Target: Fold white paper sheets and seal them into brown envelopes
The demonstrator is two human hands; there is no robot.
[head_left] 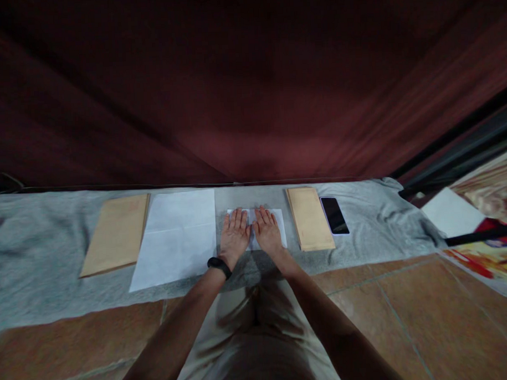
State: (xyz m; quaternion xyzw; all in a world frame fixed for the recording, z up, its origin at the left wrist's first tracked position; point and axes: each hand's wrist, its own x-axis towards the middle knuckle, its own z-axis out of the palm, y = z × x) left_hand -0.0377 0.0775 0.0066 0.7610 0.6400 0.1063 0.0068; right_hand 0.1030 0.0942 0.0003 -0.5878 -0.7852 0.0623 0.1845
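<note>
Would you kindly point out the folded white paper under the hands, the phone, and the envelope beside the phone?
folded white paper [279, 225]: head view, its bare right edge beside the right hand.
phone [335, 215]: head view, middle of its dark screen.
brown envelope [310, 218]: head view, middle of its face.

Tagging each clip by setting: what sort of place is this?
Probably a room at home, with work done on the floor: brown floor tiles, a grey cloth spread over them, a dark red curtain behind. Both hands press on a small folded white paper.
</note>
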